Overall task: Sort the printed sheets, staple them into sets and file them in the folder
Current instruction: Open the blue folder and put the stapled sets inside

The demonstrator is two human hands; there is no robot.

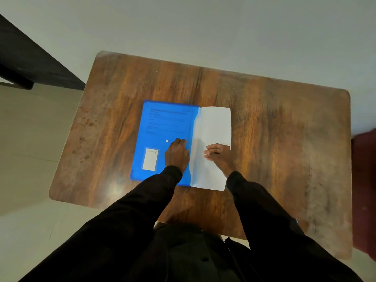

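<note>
Left hand (176, 154) presses the blue plastic folder (160, 123) flat; right hand (218, 156), nearer, curls its grip on the white printed sheets (213, 125) jutting rightward, long edges pointing away.

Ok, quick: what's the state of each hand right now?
Left hand: open, pressing on the blue folder.
Right hand: gripping the white sheets.

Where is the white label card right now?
In the head view, the white rectangular label card sits in the near left corner of the blue plastic folder, just left of the left hand.
</note>
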